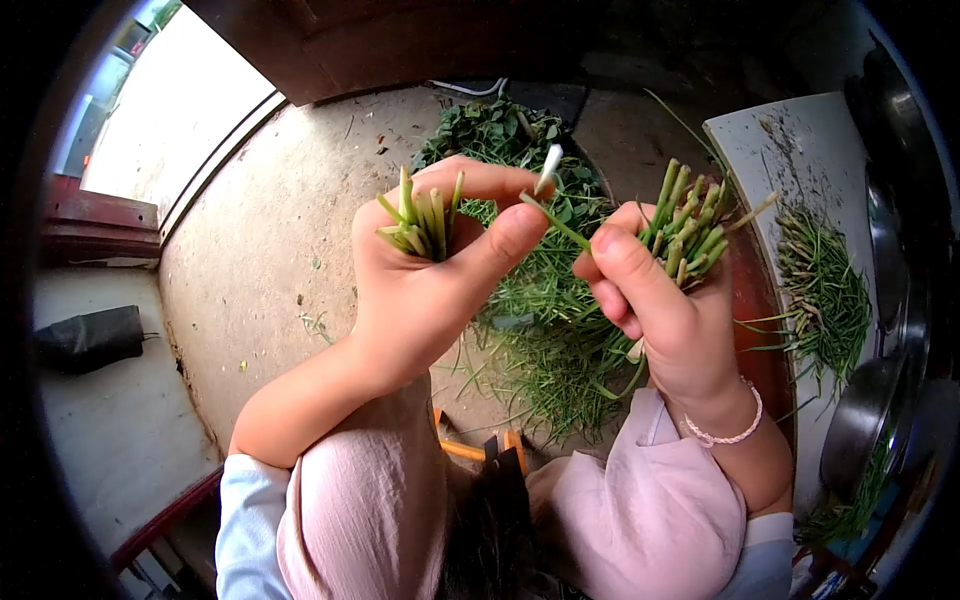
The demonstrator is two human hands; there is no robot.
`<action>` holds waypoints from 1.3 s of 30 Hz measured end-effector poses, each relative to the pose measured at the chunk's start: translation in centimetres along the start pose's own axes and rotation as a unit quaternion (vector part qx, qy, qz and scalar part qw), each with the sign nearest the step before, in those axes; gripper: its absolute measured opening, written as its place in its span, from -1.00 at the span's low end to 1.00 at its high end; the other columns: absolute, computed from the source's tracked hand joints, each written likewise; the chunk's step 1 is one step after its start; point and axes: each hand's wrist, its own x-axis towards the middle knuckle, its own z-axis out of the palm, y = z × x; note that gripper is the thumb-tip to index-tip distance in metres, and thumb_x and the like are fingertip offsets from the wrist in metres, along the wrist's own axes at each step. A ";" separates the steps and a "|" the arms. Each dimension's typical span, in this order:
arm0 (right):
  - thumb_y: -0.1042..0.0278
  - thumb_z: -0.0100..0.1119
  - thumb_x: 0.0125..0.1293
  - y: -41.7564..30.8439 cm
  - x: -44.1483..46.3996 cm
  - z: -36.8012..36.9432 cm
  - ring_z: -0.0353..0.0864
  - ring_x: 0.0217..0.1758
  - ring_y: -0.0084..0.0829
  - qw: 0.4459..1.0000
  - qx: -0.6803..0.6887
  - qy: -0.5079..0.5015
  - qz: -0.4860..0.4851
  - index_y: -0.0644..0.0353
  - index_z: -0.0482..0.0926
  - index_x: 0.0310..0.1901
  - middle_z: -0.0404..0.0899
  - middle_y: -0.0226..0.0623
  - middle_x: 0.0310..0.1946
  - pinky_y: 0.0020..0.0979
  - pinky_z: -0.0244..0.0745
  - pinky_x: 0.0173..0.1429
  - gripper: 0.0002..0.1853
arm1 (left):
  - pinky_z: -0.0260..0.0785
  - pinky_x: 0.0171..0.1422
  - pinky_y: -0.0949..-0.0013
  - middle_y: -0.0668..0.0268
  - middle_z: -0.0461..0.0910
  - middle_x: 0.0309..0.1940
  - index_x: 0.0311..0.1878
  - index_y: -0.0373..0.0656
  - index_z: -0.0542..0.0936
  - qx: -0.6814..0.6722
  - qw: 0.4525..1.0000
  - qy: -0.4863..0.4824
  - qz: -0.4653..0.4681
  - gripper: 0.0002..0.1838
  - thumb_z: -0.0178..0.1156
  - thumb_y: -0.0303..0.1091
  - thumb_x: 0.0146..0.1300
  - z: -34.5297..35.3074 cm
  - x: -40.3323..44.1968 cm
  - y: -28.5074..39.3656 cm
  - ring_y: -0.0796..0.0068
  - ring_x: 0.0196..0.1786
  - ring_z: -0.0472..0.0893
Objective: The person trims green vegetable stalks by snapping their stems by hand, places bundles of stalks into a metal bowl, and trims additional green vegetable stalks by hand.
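Note:
My left hand (pixel 390 315) is closed around a bunch of cut green stems (pixel 428 225), their ends poking up out of the fist. Its thumb and forefinger pinch near a small white-tipped piece (pixel 549 168). A second, thicker bunch of green stems (pixel 690 225) is gripped in my right hand (pixel 680 330), which wears a braided bracelet (pixel 728 437) at the wrist. One thin stem (pixel 562 224) reaches from the right thumb and finger toward the left fingertips. Below both hands lies a loose heap of leafy greens (pixel 550 345) on the floor.
At the right, a white board (pixel 750 140) carries another bundle of green stems (pixel 825 290), beside dark metal pans (pixel 858 420). A dark object (pixel 92 340) rests against the left side. An open doorway (pixel 170 100) is at the upper left, near a brown door (pixel 380 45).

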 end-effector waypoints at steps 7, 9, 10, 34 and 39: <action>0.30 0.02 0.13 -0.1 -0.1 0.3 0.20 -0.68 -0.79 1.000 -0.021 -0.007 0.000 0.22 0.42 -0.52 0.35 -0.49 -0.69 -0.74 0.00 -0.65 -0.81 | 0.12 -0.54 0.69 0.43 0.45 -0.53 -0.36 -0.25 0.52 -0.122 0.991 0.027 -0.040 -0.89 0.17 -0.51 -0.01 0.0 -0.1 0.4 0.81 -0.59 0.31; 0.31 0.02 0.12 0.3 0.1 0.3 0.21 -0.67 -0.79 1.000 -0.006 -0.018 -0.018 0.22 0.41 -0.52 0.38 -0.45 -0.66 -0.74 0.01 -0.66 -0.83 | 0.04 -0.60 0.66 0.45 0.41 -0.59 -0.48 -0.18 0.49 -0.221 0.960 0.056 -0.161 -0.94 0.16 -0.44 0.01 -0.1 -0.2 0.5 0.80 -0.67 0.23; 0.31 0.02 0.12 0.3 0.1 0.4 0.21 -0.67 -0.79 1.000 -0.008 -0.020 -0.018 0.22 0.41 -0.52 0.38 -0.45 -0.66 -0.74 0.01 -0.66 -0.83 | 0.04 -0.60 0.66 0.45 0.41 -0.59 -0.48 -0.18 0.49 -0.223 0.960 0.057 -0.160 -0.94 0.16 -0.44 0.01 -0.3 -0.1 0.2 0.80 -0.67 0.23; 0.40 0.07 0.13 1.2 0.2 0.8 0.34 -0.62 -0.71 0.990 0.125 -0.028 0.065 0.21 0.50 -0.40 0.44 -0.50 -0.62 -0.71 0.20 -0.57 -0.92 | 0.08 -0.55 0.71 0.37 0.50 -0.47 -0.08 -0.22 0.47 -0.197 0.963 -0.153 -0.102 -0.68 0.06 -0.27 0.13 0.5 0.0 -1.0 0.80 -0.61 0.28; 0.37 0.09 0.13 0.3 0.8 1.6 0.30 -0.64 -0.75 0.992 0.108 -0.049 0.045 0.24 0.52 -0.38 0.48 -0.47 -0.58 -0.70 0.20 -0.57 -0.88 | 0.10 -0.54 0.66 0.40 0.42 -0.54 -0.08 -0.23 0.45 -0.174 0.954 -0.175 -0.169 -0.63 -0.14 -0.15 0.25 -0.2 -0.1 -0.8 0.71 -0.61 0.29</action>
